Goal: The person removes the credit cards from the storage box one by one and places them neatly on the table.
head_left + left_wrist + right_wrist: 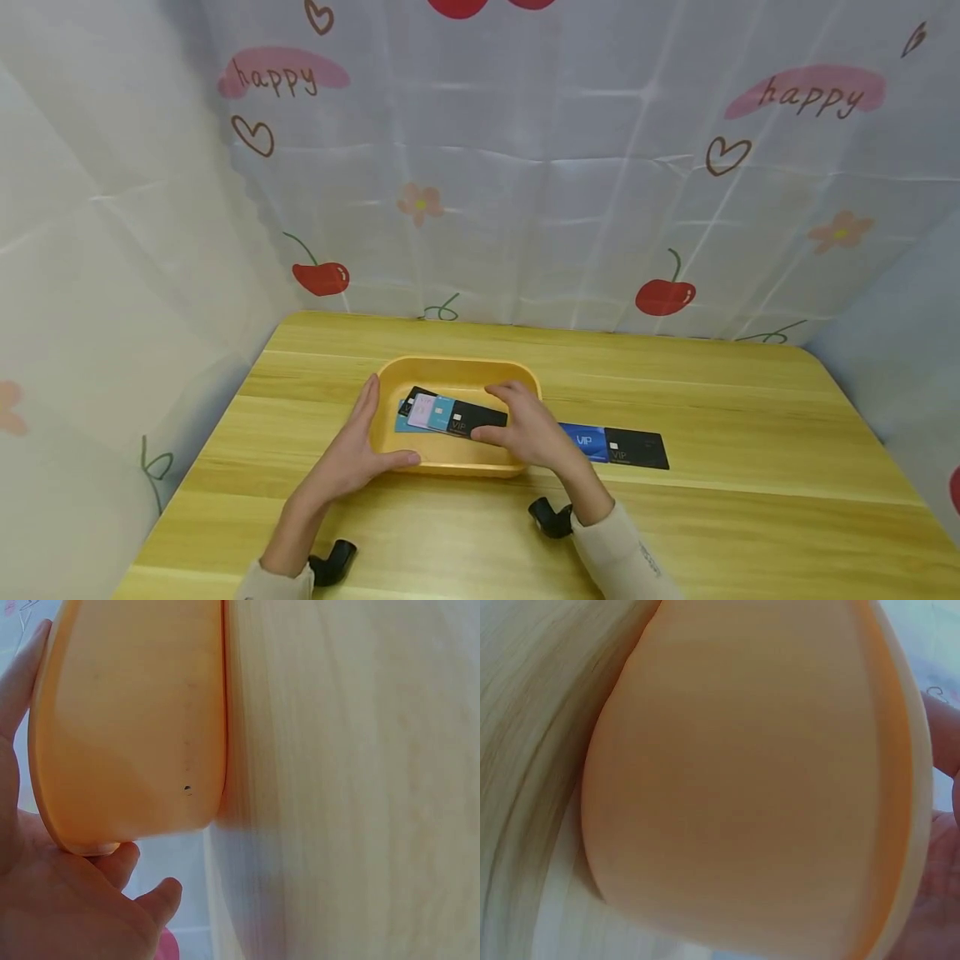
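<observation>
A shallow yellow plastic bin point(457, 468) sits on the table. My left hand point(352, 450) holds it at the left end, thumb along the near rim and fingers around the far-left corner. Inside lie several overlapping cards: a black VIP card point(472, 417) on the right, then a light blue card point(441, 412), a pale lilac card point(422, 409) and others partly covered beneath. My right hand point(528, 425) reaches over the bin's right end, thumb at the black card's lower edge, fingers spread above it. In the right wrist view the bin's outer wall point(742, 780) hides most of that hand.
Right of the bin, a blue VIP card point(585, 442) and another black VIP card point(637, 448) lie on the wooden table point(750, 500). Black wrist devices hang beneath both forearms. A printed curtain point(525, 208) stands behind the table's far edge.
</observation>
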`<state>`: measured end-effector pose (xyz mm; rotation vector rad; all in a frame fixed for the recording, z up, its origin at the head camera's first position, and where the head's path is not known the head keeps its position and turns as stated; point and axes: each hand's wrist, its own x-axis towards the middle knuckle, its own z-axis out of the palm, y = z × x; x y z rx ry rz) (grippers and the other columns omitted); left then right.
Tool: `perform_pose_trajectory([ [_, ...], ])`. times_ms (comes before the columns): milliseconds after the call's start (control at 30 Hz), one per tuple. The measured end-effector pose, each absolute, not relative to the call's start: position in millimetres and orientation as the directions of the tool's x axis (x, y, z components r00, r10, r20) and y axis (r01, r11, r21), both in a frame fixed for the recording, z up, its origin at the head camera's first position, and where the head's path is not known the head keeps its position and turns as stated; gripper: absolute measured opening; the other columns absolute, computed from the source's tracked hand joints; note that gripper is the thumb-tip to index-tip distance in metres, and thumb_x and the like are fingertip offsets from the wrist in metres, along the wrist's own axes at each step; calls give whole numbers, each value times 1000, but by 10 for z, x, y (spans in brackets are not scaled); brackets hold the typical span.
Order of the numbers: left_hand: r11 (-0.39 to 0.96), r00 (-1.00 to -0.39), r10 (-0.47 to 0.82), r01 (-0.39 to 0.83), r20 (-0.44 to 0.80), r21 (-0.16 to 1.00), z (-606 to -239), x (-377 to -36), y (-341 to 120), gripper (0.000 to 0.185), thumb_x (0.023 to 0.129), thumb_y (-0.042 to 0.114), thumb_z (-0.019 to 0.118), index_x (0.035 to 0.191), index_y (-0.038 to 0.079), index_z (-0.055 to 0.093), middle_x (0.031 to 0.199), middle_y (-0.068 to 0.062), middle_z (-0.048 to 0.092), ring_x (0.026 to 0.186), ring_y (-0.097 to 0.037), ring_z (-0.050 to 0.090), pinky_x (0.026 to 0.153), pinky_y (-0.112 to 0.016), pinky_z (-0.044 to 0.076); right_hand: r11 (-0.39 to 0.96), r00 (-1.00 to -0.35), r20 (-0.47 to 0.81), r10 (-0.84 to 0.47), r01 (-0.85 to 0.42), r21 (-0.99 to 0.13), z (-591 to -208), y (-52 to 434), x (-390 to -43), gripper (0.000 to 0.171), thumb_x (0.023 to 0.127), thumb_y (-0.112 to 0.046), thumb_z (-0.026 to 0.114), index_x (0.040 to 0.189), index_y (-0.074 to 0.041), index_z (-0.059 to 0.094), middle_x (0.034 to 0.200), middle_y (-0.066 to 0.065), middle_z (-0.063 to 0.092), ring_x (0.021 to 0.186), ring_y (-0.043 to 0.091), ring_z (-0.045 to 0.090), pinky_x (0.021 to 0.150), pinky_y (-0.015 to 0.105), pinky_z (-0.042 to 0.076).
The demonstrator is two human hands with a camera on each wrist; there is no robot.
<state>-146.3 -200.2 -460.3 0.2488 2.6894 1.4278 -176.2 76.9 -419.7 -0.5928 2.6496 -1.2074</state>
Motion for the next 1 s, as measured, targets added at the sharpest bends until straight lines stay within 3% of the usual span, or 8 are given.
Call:
perform_pose_trajectory([
  [167, 547, -983, 182, 100, -2, 831, -4599, -1458, -2008, 126, 76, 42, 85, 158, 8, -4, 164, -12, -6, 149, -34, -1, 114, -61, 9, 531, -864, -10, -503, -300, -792, -4216, 725, -1817, 69, 90, -25, 74, 142, 9, 44, 140, 25, 49, 124, 42, 49, 101, 55, 41],
  [467, 542, -983, 183, 102, 1, 834, -4582, -1460, -2010, 125, 77, 40, 85, 158, 8, -4, 165, -11, -6, 149, -34, 0, 114, -60, 10, 534, -803, -104, -587, -287, -795, -4224, 675, -1878, 62, 101, -28, 58, 146, 9, 38, 148, 24, 42, 126, 45, 50, 104, 53, 40],
  [733, 552, -982, 189, 113, 9, 826, -4595, -1463, -2012, 125, 77, 41, 84, 158, 8, -4, 164, -11, -6, 149, -34, 0, 114, -61, 10, 517, -798, -127, -589, -251, -819, -4309, 599, -1911, 61, 101, -30, 57, 147, 6, 39, 146, 23, 45, 129, 39, 48, 106, 52, 37],
  [1000, 551, -981, 192, 125, 20, 825, -4605, -1469, -2017, 125, 77, 40, 85, 158, 8, -4, 164, -12, -6, 149, -35, 0, 113, -62, 11, 510, -802, -67, -594, -311, -802, -4405, 488, -1931, 57, 99, -25, 61, 143, 8, 44, 140, 24, 51, 128, 37, 49, 107, 51, 36],
])
